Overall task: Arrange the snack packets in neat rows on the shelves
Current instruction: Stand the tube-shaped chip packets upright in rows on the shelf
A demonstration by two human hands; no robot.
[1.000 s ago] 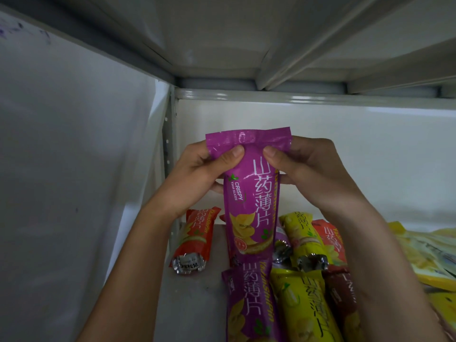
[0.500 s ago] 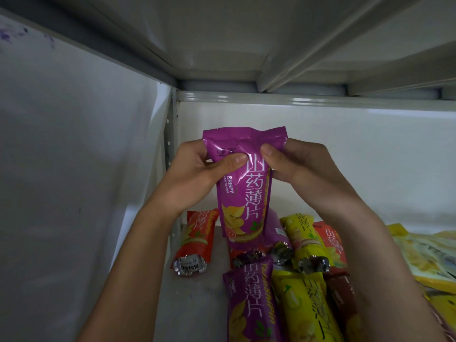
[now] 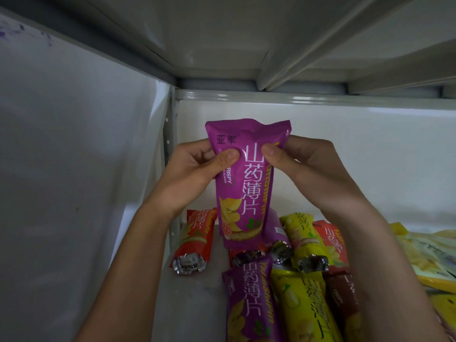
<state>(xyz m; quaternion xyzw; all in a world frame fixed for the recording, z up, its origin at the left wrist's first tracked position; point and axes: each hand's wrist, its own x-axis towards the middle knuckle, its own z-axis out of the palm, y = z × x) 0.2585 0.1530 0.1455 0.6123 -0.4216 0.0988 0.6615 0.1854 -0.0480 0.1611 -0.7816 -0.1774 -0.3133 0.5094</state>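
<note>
A long purple snack packet [image 3: 246, 193] hangs upright above the shelf, pinched near its top between both hands. My left hand [image 3: 195, 174] grips its left edge with the thumb on the front. My right hand [image 3: 303, 169] grips the right edge the same way. Below it, on the shelf floor [image 3: 192, 299], lie a red packet [image 3: 195, 240] at the left, another purple packet [image 3: 249, 302], a yellow packet [image 3: 306, 302] and a dark red packet [image 3: 343, 297]. More yellow and red packets [image 3: 320, 238] lie behind them.
The grey side wall [image 3: 74, 169] stands close on the left, with a perforated upright post [image 3: 170, 154] at the back corner. The upper shelf's underside [image 3: 222, 45] hangs low overhead. Flat yellow bags [image 3: 429, 255] are piled at the right.
Both hands have lifted the purple packet a little higher and slid down from its top seam, so the top now flares open above my thumbs.
</note>
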